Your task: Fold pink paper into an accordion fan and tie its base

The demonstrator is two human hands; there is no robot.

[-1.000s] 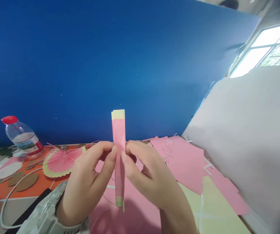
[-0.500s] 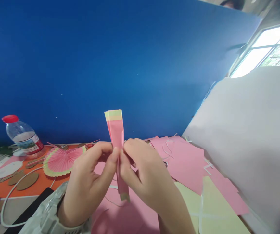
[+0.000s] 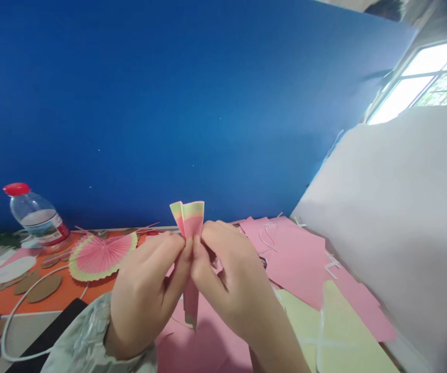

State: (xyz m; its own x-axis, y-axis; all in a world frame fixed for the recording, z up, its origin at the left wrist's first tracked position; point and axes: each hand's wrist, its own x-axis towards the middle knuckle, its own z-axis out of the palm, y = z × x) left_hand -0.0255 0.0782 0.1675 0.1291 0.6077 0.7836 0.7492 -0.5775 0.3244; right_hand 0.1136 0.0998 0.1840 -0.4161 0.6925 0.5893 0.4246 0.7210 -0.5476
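Note:
Between my two hands stands a narrow folded strip of pink paper (image 3: 193,224) with yellow-green ends, pleated in layers. My left hand (image 3: 149,287) pinches it from the left with thumb and bent forefinger. From the right, my right hand (image 3: 229,274) pinches it at the same height, the two thumbs side by side. The upper end fans slightly apart above the fingertips. Below the thumbs the lower end hangs over a pink sheet (image 3: 211,342). The folds behind my fingers are hidden.
At left, a pleated pink paper fan (image 3: 101,256) with a yellow-green rim lies on orange paper (image 3: 87,292), near brown cardboard ovals (image 3: 44,288) and a red-capped bottle (image 3: 39,215). Pink sheets (image 3: 297,259) and pale green paper (image 3: 348,331) lie right. A blue panel (image 3: 208,103) stands behind.
The folded paper has slid lower between my hands, and its top end has spread wider. My left hand has turned, its fingers now curled closer to the right hand.

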